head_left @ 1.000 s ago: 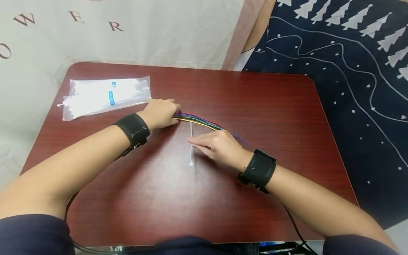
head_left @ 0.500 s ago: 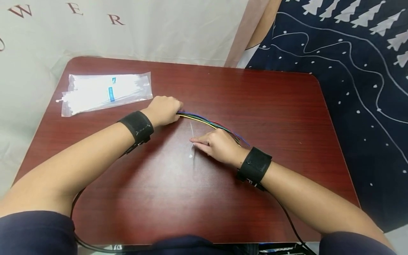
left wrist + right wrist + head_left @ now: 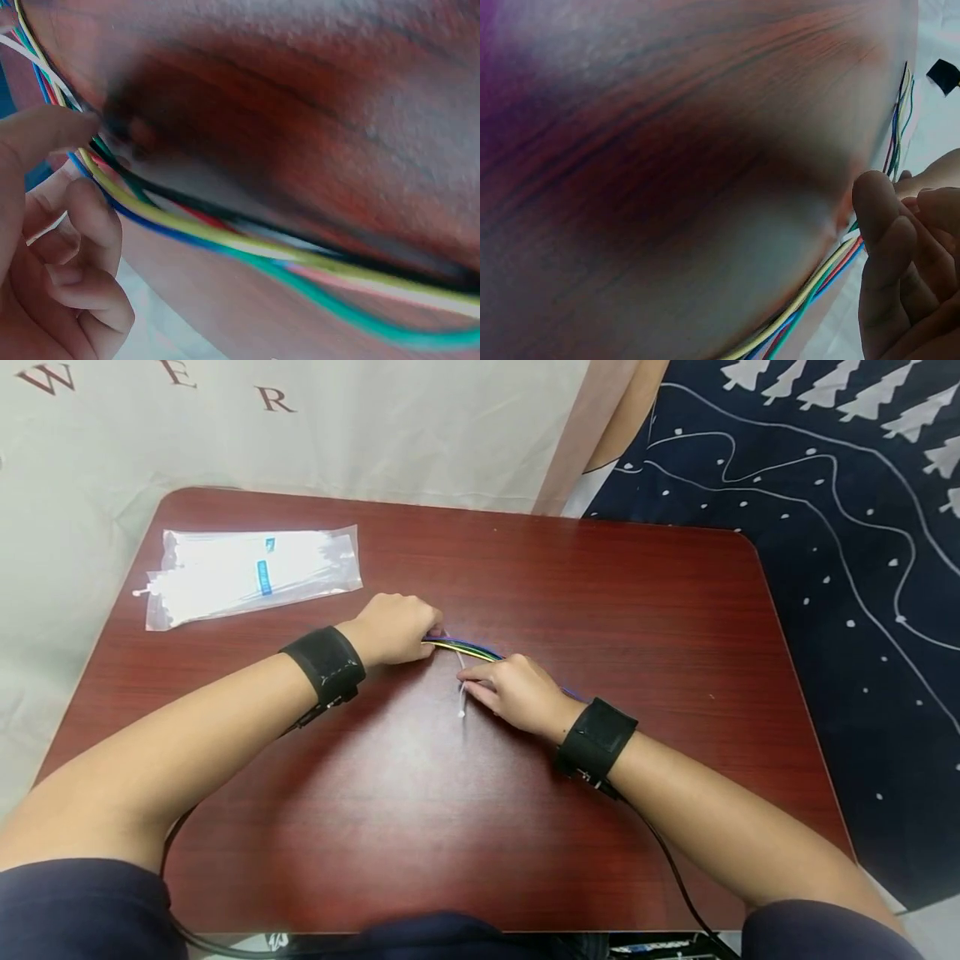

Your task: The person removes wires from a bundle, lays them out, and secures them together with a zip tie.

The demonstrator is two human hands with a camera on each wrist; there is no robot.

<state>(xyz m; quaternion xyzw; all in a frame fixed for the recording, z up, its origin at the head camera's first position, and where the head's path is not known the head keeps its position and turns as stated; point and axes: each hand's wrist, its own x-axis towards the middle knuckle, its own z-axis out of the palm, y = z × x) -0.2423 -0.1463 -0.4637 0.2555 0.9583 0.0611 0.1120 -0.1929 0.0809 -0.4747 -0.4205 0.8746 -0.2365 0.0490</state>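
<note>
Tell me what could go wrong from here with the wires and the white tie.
A green wire bows away from the other wires in the left wrist view, so it might escape the tie. The right hand pinches the thin white tie, which could slip. If the left hand loosens, the wires it holds may fan out.

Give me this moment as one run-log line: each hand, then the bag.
left hand: grips coloured wires | right hand: pinches white tie | clear bag: lying on table, beyond left wrist
</note>
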